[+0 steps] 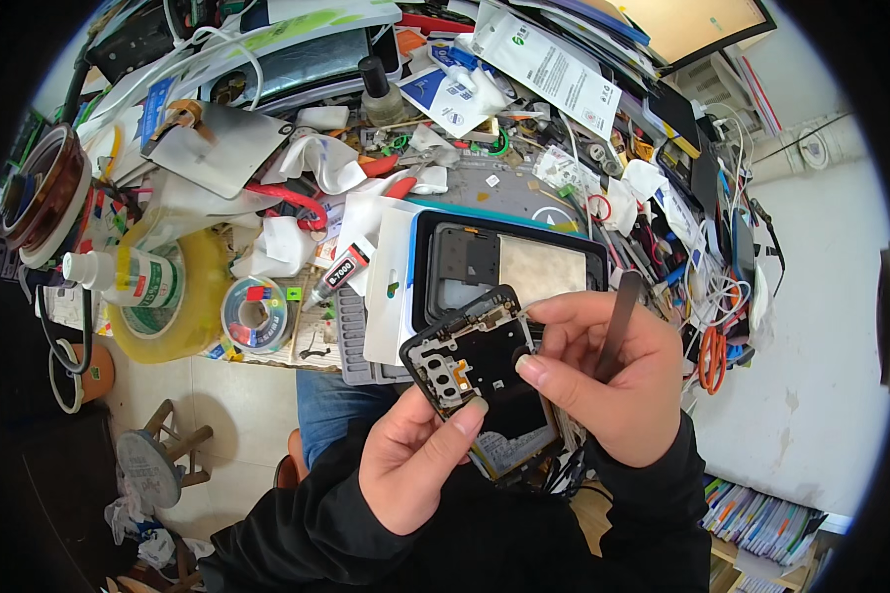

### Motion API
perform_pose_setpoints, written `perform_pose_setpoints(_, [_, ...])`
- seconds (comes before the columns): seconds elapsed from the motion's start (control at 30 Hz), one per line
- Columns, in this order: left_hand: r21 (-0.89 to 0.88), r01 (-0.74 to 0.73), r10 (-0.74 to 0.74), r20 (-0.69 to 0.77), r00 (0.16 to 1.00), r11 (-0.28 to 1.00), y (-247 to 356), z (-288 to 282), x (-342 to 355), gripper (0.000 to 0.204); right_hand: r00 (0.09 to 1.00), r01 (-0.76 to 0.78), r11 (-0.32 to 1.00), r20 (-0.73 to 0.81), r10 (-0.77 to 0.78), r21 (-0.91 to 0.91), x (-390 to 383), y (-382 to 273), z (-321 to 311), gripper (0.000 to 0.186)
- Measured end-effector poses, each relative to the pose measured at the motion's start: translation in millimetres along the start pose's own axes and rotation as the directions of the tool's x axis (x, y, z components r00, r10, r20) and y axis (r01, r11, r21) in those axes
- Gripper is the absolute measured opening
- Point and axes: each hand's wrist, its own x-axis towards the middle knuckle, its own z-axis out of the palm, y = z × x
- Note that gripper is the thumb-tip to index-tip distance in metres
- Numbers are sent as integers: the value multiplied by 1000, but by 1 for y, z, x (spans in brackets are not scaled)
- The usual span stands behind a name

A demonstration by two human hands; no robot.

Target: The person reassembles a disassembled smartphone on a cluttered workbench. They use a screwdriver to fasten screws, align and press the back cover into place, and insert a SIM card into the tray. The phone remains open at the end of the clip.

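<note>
My left hand (412, 457) grips the lower edge of a black phone cover plate (487, 358), thumb on its face. The plate is tilted, and round camera openings and a small orange flex piece show on it. My right hand (628, 381) has its thumb and forefinger at the plate's right edge. Dark tweezers (619, 321) are tucked in that same hand, pointing upward. Below the plate lies a dark phone part with a silvery panel (512, 451), partly hidden by my hands. Just beyond is an open black phone shell (549, 262) in a tray.
A glue tube (342, 272), a solder reel (255, 314), a yellow tape roll (168, 321) and a white bottle (119, 277) stand at left. Red-handled pliers (302, 201), papers and a dark-capped bottle (378, 94) crowd the back. Tangled cables (712, 296) hang at right. A stool (150, 467) stands at lower left.
</note>
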Motion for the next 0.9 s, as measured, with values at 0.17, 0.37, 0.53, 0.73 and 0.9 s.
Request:
perform_pose_setpoints(0.17, [21, 19, -19, -24, 1000, 1000, -5, 0, -2, 34, 1000, 8, 1000, -24, -8, -17, -3, 3, 1, 38])
perform_pose_setpoints(0.37, [-31, 5, -6, -31, 1000, 1000, -7, -1, -4, 31, 969, 228, 960, -59, -240, -162, -6, 10, -5, 39])
perform_pose_setpoints(0.53, [-33, -34, 34, -4, 999, 999, -7, -3, -6, 36, 908, 280, 909, -221, -355, -310, -5, 13, -27, 24])
perform_pose_setpoints(0.73, [-56, -24, 31, 125, 992, 998, -7, -5, -6, 41, 914, 323, 913, -166, -369, -249, 1, 13, -32, 41])
perform_pose_setpoints(0.9, [-71, -7, 19, 169, 985, 997, -9, 0, -8, 42, 991, 44, 968, 112, -73, 247, -2, 5, -9, 64])
